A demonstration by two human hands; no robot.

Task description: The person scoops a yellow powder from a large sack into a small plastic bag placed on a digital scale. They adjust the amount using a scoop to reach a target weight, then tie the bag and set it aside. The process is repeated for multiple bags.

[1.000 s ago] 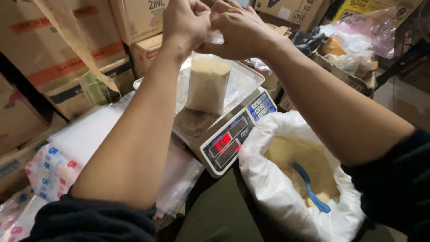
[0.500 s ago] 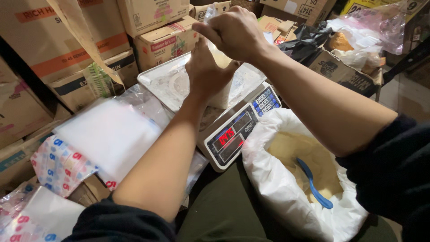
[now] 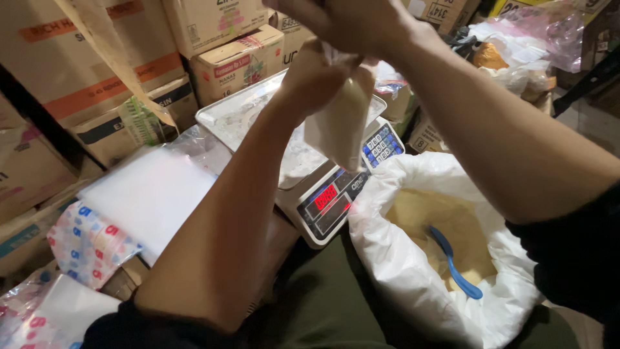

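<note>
Left hand (image 3: 316, 77) grips the upper part of a small clear bag of pale powder (image 3: 339, 119), fingers closed around it from the 9 o'clock side. Right hand (image 3: 352, 22), at 12 o'clock of the left and touching it, is closed on the bag's neck; its fingertips run off the top edge of the view, so their exact hold cannot be told. Bag hangs tilted above the digital scale (image 3: 326, 200), clear of the scale's metal weighing tray (image 3: 239, 113). Scale display glows red, with a keypad at 1 o'clock of it.

At 4 o'clock of the scale stands a large white sack (image 3: 394, 258), open at the top, holding the same pale powder. A blue scoop (image 3: 455, 265) lies inside the sack. At 9 o'clock of the scale rests a stack of clear plastic bags (image 3: 145, 194). Cardboard boxes (image 3: 213, 45) are piled behind the scale, from 10 to 12 o'clock.
</note>
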